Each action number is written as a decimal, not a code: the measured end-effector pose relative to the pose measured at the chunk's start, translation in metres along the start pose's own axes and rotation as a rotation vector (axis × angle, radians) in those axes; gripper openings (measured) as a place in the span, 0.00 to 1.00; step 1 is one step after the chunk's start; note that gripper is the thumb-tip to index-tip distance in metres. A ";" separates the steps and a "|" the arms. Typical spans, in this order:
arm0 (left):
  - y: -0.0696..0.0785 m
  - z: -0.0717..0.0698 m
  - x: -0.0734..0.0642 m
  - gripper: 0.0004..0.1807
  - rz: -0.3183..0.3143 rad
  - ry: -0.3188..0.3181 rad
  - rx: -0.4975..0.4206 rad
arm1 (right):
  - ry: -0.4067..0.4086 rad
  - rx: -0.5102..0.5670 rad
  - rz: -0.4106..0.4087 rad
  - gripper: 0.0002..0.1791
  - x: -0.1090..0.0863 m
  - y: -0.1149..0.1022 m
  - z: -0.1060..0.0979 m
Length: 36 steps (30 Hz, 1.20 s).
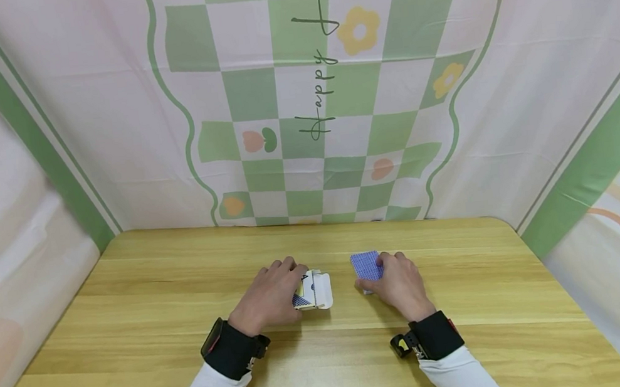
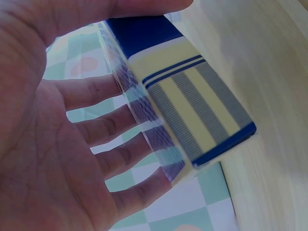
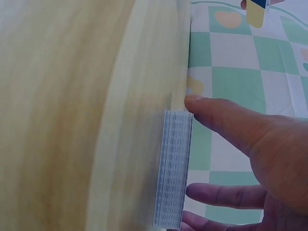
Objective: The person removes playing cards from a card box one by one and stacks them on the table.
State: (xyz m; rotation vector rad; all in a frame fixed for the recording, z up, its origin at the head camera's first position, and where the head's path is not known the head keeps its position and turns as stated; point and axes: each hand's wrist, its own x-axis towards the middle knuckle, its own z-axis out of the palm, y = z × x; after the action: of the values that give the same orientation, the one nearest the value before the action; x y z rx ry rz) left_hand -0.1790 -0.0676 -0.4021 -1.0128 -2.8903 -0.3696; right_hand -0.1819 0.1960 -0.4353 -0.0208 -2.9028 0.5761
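Observation:
My left hand grips a playing card box, thumb on one side and fingers along the other. In the head view the box's open flap points right. The left wrist view shows the blue, cream and grey-striped box close up. To the right, my right hand holds a deck of playing cards with a blue patterned back, low at the table. In the right wrist view the stacked card edges show, with the thumb at one end and the fingers along the side.
Both hands work over a wooden table. A green-and-white checked cloth hangs behind its far edge, and printed fabric closes in the left and right sides. Bare wood lies between the box and the deck.

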 end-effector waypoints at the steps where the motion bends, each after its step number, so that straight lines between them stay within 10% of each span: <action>1: 0.000 0.000 0.000 0.39 0.000 0.001 0.000 | 0.000 -0.002 0.001 0.38 0.000 0.000 0.000; 17: 0.001 0.000 0.000 0.39 -0.003 -0.003 -0.003 | 0.055 -0.008 -0.018 0.35 0.000 -0.003 -0.006; 30: 0.003 0.000 0.000 0.39 0.016 0.007 0.005 | -0.156 0.643 -0.127 0.08 -0.005 -0.036 -0.012; 36: 0.004 0.000 0.001 0.38 0.018 0.006 0.000 | -0.286 0.750 -0.110 0.09 -0.014 -0.055 -0.017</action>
State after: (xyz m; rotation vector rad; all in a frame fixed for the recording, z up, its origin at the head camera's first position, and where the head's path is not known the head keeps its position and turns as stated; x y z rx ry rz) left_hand -0.1772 -0.0646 -0.4012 -1.0348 -2.8735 -0.3705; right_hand -0.1643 0.1508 -0.4018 0.3413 -2.7067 1.7107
